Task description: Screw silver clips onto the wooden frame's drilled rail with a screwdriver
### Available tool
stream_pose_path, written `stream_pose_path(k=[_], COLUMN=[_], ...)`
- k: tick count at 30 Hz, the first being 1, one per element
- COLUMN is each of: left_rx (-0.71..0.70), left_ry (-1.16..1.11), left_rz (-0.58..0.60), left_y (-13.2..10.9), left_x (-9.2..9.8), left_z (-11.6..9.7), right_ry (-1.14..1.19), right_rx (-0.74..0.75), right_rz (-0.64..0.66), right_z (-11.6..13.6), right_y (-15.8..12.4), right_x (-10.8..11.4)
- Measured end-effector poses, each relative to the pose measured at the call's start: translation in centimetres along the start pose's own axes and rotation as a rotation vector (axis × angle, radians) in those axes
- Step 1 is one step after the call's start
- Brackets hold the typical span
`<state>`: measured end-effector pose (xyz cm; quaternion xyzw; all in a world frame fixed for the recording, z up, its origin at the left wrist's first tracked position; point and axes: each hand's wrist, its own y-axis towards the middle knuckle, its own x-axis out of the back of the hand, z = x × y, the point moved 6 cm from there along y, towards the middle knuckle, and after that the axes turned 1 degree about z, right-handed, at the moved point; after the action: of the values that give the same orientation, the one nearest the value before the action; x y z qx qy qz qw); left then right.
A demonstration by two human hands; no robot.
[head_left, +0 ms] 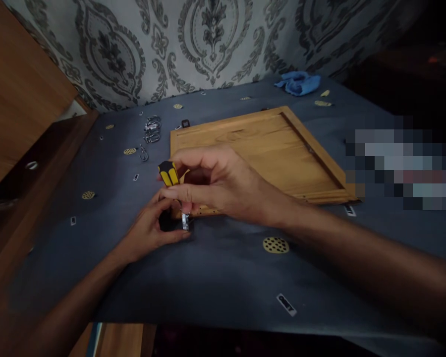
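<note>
My right hand [223,183] is closed round a screwdriver [168,173] with a yellow and black handle, held over the near left corner of a wooden framed panel [245,153]. The screwdriver's tip is hidden behind my fingers. Below it, my left hand [148,225] pinches a small shiny metal fitting [185,221] against the panel's near edge. Small dark holes show along that edge. The panel lies flat, with a recessed middle and a raised frame.
Several metal fittings [152,130] lie in a group beyond my left hand, with a loose metal piece [143,152] nearer. A small black square object [186,123] sits by the panel's far left corner. A blue cloth [299,83] lies at the back right. Wooden furniture [26,94] stands at left.
</note>
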<state>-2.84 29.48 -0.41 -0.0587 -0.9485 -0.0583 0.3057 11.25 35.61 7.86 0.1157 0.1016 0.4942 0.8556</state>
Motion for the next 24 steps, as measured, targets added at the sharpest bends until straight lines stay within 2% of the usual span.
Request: stream_pose_path(k=[6, 11, 17, 24], left_rx=[0.017, -0.012, -0.004, -0.006], left_ry=[0.007, -0.011, -0.021, -0.005], left_rz=[0.003, 0.039, 0.04, 0.033], left_y=[-0.1, 0.0, -0.1, -0.1], left_x=[0.0, -0.1, 0.0, -0.1], left_z=[0.2, -0.4, -0.6, -0.4], right_ry=[-0.038, -0.142, -0.249, -0.208], right_rx=[0.077, 0.12, 0.158, 0.163], right_rz=[-0.199, -0.352, -0.334, -0.33], right_z=[0.1, 1.0, 0.2, 0.0], right_y=[-0.1, -0.2, -0.4, -0.4], right_x=[0.1, 1.2, 1.5, 1.4])
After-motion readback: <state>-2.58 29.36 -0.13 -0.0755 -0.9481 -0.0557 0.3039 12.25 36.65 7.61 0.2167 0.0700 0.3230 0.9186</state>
